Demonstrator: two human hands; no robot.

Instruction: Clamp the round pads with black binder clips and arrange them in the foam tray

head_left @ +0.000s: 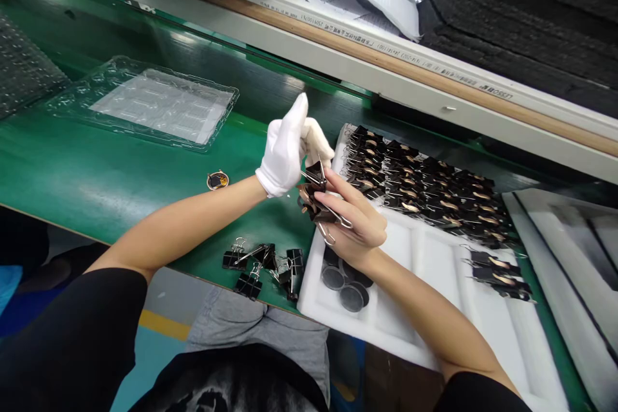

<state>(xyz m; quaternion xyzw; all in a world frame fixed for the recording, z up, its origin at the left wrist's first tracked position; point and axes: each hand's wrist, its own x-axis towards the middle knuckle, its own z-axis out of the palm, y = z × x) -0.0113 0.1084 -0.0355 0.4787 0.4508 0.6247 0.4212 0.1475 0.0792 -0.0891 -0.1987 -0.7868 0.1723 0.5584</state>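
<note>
At least two black binder clips are pinched in your bare right hand, just near-right of your gloved left hand; its fingers look curled, can't tell if they're touching tbh.

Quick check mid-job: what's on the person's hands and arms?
The left hand wears a plain white glove ending at the wrist; the right hand is bare. Both forearms are uncovered below short black sleeves.
</note>
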